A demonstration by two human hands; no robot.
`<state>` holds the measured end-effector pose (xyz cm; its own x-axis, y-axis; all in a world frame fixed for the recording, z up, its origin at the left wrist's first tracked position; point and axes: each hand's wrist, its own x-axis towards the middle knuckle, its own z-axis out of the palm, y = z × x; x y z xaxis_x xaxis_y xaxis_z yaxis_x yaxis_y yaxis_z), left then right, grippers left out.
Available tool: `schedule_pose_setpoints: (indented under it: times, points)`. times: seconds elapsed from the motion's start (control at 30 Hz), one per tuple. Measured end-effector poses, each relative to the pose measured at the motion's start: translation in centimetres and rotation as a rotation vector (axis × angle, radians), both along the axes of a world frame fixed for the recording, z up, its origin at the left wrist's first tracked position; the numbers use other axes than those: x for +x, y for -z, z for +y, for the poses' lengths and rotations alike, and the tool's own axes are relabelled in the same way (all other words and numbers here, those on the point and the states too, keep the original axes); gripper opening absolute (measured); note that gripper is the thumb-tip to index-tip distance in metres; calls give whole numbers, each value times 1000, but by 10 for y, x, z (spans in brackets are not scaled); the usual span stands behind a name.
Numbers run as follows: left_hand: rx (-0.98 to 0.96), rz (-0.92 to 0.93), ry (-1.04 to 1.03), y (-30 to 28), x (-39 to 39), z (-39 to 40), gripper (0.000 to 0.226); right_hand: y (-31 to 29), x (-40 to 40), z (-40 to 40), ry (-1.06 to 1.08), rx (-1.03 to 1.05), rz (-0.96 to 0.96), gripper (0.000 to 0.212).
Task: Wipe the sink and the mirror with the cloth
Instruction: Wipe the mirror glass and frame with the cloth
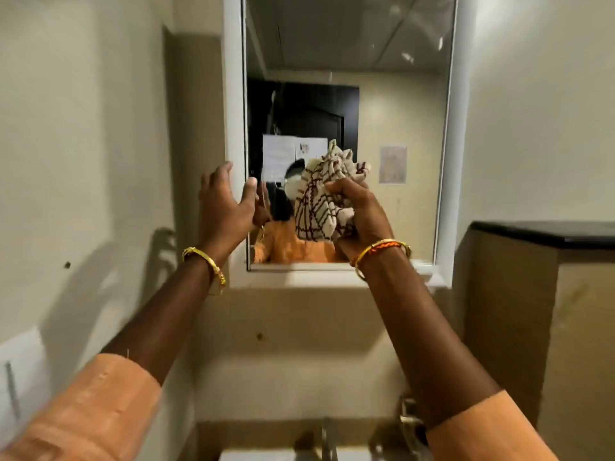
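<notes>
Grip, right hand: the right hand (361, 211) has its fingers curled tight round a bunched cloth (324, 197), which it holds up in front of the glass; the wad sticks out at 11 o'clock from the fist.
Cloth: cream with dark brown checked lines, crumpled, its top corner fanned above the knuckles. Whether it touches the glass cannot be told from this angle; it may be just off it.
Grip, left hand: the left hand (226, 202) holds nothing, fingers spread and nearly straight, the fingertips at the frame's left edge and the thumb over the glass.
Mirror: the mirror (349, 78) hangs on the wall in a white frame (233, 94), filling the view from 12 o'clock down to centre. It reflects a dark doorway, papers on a wall and the person's orange garment.
Sink: only a white sliver of the sink (259, 455) shows at 6 o'clock, with a blurred metal tap (327, 437) over it.
In the way: both forearms cross the lower view, and the cloth and right hand cover the lower middle of the glass.
Around: a dark-topped ledge (545, 232) at 3 o'clock; plain cream wall (83, 144) at 9 o'clock, with a small dark hole in it.
Arm pose: both arms reach up and forward, orange sleeves (90, 410) pushed back to the elbow, a gold bangle (204, 264) on the left wrist, a gold bangle and orange thread (379, 251) on the right.
</notes>
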<state>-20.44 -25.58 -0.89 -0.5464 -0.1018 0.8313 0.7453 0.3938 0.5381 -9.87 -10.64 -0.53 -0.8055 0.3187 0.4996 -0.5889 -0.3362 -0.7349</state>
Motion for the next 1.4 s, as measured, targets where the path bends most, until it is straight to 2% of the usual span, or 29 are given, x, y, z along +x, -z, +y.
schedule_pose_setpoints:
  times: [0.07, 0.1, 0.2, 0.23, 0.33, 0.4, 0.47, 0.63, 0.8, 0.93, 1.1, 1.17, 1.23, 1.33, 1.4]
  points:
    - [0, 42, -61, -26, -9, 4, 55, -26, -5, -2, 132, 74, 95, 27]
    - [12, 68, -101, -36, -12, 6, 55, -38, -7, -3, 220, 125, 150, 25]
    - [41, 114, -165, -72, -22, 7, 55, -82, -15, 1, 463, 260, 372, 26]
    - [47, 113, -153, -84, -28, 7, 56, -99, -18, 3, 550, 308, 456, 31]
    - [85, 27, 1, -112, -43, 8, 55, -155, -28, 14, 859, 482, 608, 47]
    - [172, -10, 164, -118, -49, 10, 42, -192, -32, 18, 1020, 596, 668, 52]
    - [245, -37, 281, -116, -54, 11, 40, -228, -39, 18, 1195, 739, 664, 55]
    - [312, -132, 499, -112, -62, 6, 43, -285, -66, -8, 1456, 1225, 388, 58]
    - [405, -156, 595, -109, -63, 5, 43, -269, -96, -44, 1568, 1411, 349, 58]
    - [439, -113, 628, -110, -61, 5, 37, -228, -100, -59, 1477, 1457, 386, 49]
    - [369, -124, 602, -109, -62, 1, 37, -146, -107, -39, 1522, 1457, 628, 28]
    - [354, -127, 587, -109, -62, -1, 38, -154, -108, -33, 1521, 1507, 628, 32]
    - [333, -116, 593, -107, -61, -2, 39, -185, -107, -36, 1533, 1540, 524, 35]
    - [338, -115, 597, -104, -59, -2, 40, -234, -103, -46, 1531, 1454, 357, 38]
    - [365, -125, 599, -104, -57, -3, 39, -245, -103, -54, 1537, 1411, 317, 39]
